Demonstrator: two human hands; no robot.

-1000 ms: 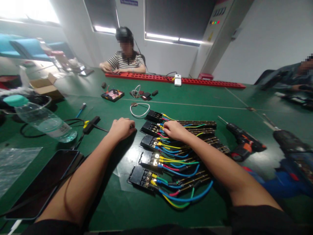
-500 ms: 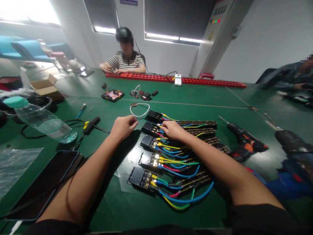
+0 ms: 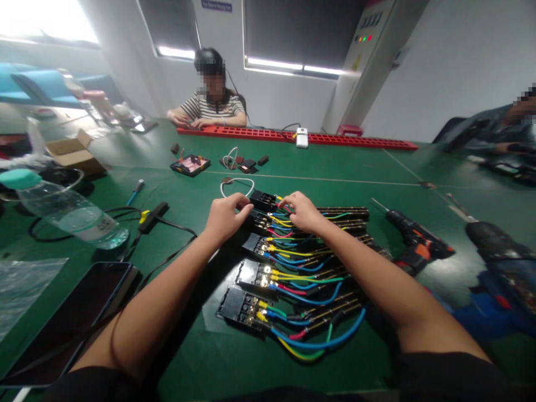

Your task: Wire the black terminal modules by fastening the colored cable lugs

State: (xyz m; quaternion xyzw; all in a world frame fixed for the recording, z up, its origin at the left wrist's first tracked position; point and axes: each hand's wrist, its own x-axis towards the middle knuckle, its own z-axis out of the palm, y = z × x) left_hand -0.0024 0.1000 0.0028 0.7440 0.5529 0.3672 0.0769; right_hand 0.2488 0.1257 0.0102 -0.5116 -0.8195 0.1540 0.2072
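Right hand (image 3: 305,213) shifted to the module (image 3: 262,200) farthest from the worktop (image 3: 196,357)'s near edge, fingers parted at its wires (image 3: 279,199); left hand (image 3: 227,216) came nearer, fingers curled, grip unclear. Work likely centred there.

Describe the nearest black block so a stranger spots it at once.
On the green table, five wired black blocks form a line running away from the camera. Take the nearest block: its long blue wire bows lower in view than any neighbour's.
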